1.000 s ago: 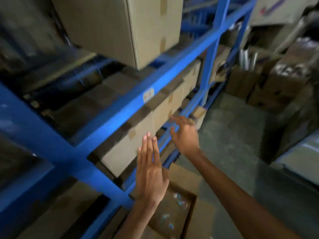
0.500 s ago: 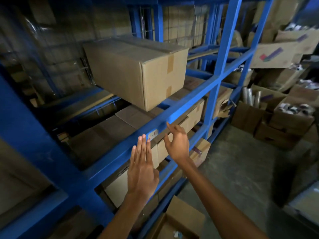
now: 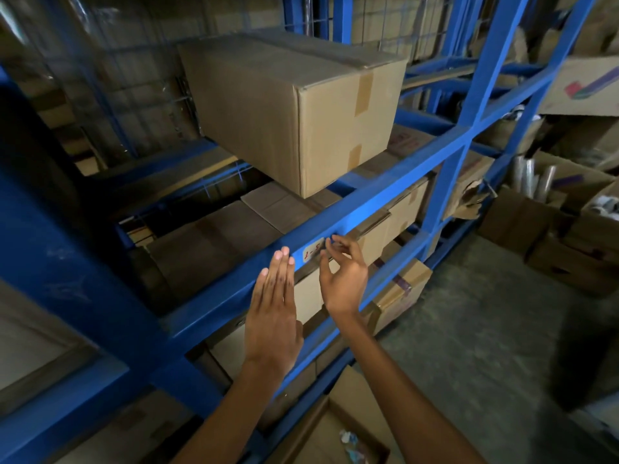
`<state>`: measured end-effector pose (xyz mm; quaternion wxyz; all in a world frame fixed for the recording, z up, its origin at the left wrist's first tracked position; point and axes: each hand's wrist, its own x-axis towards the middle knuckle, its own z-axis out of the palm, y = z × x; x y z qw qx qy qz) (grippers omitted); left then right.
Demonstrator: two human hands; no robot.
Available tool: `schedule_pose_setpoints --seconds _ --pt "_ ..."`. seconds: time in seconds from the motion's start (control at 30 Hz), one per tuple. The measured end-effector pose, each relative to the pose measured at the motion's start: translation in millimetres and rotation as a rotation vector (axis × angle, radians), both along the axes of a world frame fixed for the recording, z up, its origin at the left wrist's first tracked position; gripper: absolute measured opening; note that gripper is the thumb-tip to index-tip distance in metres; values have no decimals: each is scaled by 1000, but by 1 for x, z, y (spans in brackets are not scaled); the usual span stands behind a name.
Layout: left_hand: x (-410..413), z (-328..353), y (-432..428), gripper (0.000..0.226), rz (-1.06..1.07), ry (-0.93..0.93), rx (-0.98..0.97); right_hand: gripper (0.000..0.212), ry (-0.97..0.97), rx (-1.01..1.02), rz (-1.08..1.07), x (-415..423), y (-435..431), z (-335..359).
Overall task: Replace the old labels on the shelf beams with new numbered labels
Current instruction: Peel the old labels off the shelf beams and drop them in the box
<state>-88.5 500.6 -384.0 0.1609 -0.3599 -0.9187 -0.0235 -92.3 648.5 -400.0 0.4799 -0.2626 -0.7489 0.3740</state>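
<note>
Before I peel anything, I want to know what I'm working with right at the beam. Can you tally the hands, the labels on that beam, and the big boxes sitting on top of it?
Hands: 2 (left hand, right hand)
White label on the blue beam: 1
Large cardboard box on that shelf: 1
Total: 4

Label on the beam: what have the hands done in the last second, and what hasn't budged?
The right hand rose from the lower shelf to the white label on the blue beam; its fingertips now pinch at the label's right edge. The left hand came up flat, with fingertips beside the label's left end. The label remains stuck on the beam, and the big cardboard box above is unmoved.
</note>
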Motion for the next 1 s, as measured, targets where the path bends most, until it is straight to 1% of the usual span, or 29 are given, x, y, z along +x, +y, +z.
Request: schedule_pose_setpoints --seconds 0.3,0.53,0.67,0.77,0.87,0.97,1.0 --pt "-1 1 -5 105 30 83 -95 13 -1 52 -92 -7 3 4" --pt "0 5 -5 104 55 136 -144 8 -75 89 -114 -8 7 8" --pt "-1 5 -7 102 51 125 -140 8 -146 184 -84 -7 12 13" --pt "-3 4 -9 105 52 157 -164 9 -188 241 -24 -6 18 15" --pt "-4 4 -10 108 50 170 -184 13 -224 162 57 -5 23 11" --pt "-4 5 -11 109 44 170 -190 25 -144 -29 106 -3 22 8" --pt "-5 5 -11 109 43 174 -194 25 -113 -111 108 -3 21 8"
